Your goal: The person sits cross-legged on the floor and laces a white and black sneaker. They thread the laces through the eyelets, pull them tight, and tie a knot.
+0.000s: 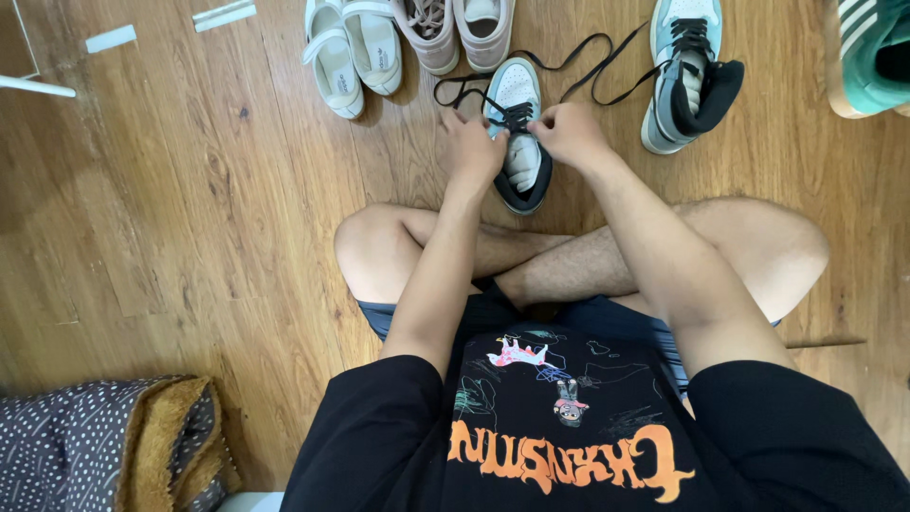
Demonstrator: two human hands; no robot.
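I sit cross-legged on a wooden floor. A light blue and white high-top sneaker (519,142) with a black collar stands just beyond my shins. My left hand (471,144) pinches the black lace (517,116) at the sneaker's left side. My right hand (567,133) grips the same lace at the right side. The lace's long loose ends (607,66) trail across the floor behind the shoe. The matching sneaker (684,76), laced in black, stands farther right.
A pair of white sandals (354,52) and a pair of pinkish shoes (457,30) line the far edge. A green and white sneaker (872,57) lies at top right. A dotted grey cushion (114,446) with a tan furry edge sits near left.
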